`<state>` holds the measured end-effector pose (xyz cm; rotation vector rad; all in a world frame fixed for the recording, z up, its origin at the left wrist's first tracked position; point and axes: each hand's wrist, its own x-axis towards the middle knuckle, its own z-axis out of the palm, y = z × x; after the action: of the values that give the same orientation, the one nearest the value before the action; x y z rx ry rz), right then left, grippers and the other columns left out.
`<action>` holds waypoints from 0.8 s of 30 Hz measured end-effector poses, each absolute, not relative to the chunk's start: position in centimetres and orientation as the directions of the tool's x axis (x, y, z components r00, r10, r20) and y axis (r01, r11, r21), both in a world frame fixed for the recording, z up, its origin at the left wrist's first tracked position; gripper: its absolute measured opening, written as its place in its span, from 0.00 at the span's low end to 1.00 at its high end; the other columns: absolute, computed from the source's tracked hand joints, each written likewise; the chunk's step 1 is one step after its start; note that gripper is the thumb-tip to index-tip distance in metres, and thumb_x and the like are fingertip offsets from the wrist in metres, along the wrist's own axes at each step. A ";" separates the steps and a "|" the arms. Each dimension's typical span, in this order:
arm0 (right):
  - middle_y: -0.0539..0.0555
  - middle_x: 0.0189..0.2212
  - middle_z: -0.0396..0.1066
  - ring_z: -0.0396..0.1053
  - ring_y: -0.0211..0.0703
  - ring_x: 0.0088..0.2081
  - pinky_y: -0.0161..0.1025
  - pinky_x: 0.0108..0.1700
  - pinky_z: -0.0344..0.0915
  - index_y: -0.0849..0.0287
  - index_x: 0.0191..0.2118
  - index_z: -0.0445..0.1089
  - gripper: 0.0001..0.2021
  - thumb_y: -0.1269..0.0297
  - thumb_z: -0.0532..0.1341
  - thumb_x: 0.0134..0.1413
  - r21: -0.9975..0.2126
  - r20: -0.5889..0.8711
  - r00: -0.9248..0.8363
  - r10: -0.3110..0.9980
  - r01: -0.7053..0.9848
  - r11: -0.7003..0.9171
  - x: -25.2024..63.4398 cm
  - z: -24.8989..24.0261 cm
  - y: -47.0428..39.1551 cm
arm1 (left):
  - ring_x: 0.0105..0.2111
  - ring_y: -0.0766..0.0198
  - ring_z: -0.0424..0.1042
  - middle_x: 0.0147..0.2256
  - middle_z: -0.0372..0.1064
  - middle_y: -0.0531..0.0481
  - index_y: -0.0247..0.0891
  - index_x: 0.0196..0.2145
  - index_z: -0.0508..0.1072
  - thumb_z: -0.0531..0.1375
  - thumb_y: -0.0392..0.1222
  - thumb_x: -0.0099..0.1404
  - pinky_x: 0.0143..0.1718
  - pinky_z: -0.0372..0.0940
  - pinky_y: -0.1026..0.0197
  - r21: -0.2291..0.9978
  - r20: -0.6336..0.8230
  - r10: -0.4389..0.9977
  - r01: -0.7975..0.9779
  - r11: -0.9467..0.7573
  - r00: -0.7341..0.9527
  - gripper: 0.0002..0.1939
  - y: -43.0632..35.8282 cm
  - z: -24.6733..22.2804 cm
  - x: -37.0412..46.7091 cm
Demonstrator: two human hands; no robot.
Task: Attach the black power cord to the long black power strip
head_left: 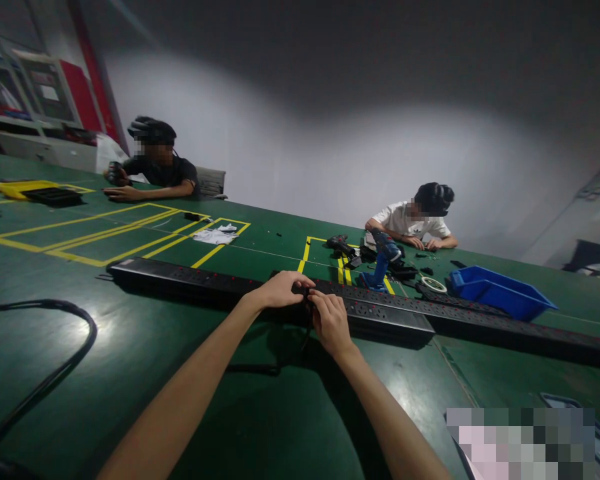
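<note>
A long black power strip with rows of sockets and small red marks lies across the green table in front of me. My left hand is over its middle, fingers pinched together. Just right of it, my right hand is also pinched, its fingertips almost meeting the left ones. A small dark piece sits between the fingertips, with a thin black strand hanging below; its kind cannot be made out. The fingers hide that part of the strip.
Another long black strip extends right. Behind are a blue-based power drill, a tape roll and a blue bin. A black cable curves at left. Two people sit across the table.
</note>
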<state>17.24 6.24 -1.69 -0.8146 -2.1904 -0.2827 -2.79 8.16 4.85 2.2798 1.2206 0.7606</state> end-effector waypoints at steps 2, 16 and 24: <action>0.57 0.52 0.69 0.66 0.49 0.46 0.48 0.46 0.61 0.57 0.51 0.66 0.14 0.71 0.52 0.62 -0.045 0.719 -0.517 0.465 0.633 0.773 17.2 -1.4 6.2 | 0.46 0.54 0.71 0.47 0.74 0.50 0.42 0.49 0.76 0.59 0.42 0.53 0.50 0.64 0.56 0.574 0.238 0.863 0.652 -0.495 0.446 0.24 7.7 5.3 -2.4; 0.59 0.42 0.71 0.66 0.48 0.40 0.45 0.42 0.59 0.61 0.49 0.62 0.11 0.72 0.52 0.61 -0.132 0.709 -0.450 0.542 0.671 0.730 15.1 -1.8 6.9 | 0.49 0.57 0.72 0.48 0.74 0.52 0.46 0.49 0.75 0.59 0.40 0.56 0.54 0.60 0.59 0.280 0.296 0.860 0.824 -0.493 0.415 0.22 8.3 4.3 -2.7; 0.58 0.45 0.70 0.66 0.47 0.42 0.44 0.43 0.59 0.60 0.49 0.62 0.12 0.72 0.52 0.61 -0.245 0.762 -0.355 0.542 0.616 0.748 15.1 -2.9 6.7 | 0.50 0.58 0.71 0.49 0.73 0.54 0.47 0.51 0.74 0.58 0.38 0.56 0.55 0.60 0.60 0.316 0.310 0.849 0.796 -0.516 0.428 0.23 8.6 3.4 -2.7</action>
<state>15.12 6.74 -2.87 -0.8730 -2.0370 -0.1034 -2.67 8.63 3.42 2.5501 1.4766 0.6628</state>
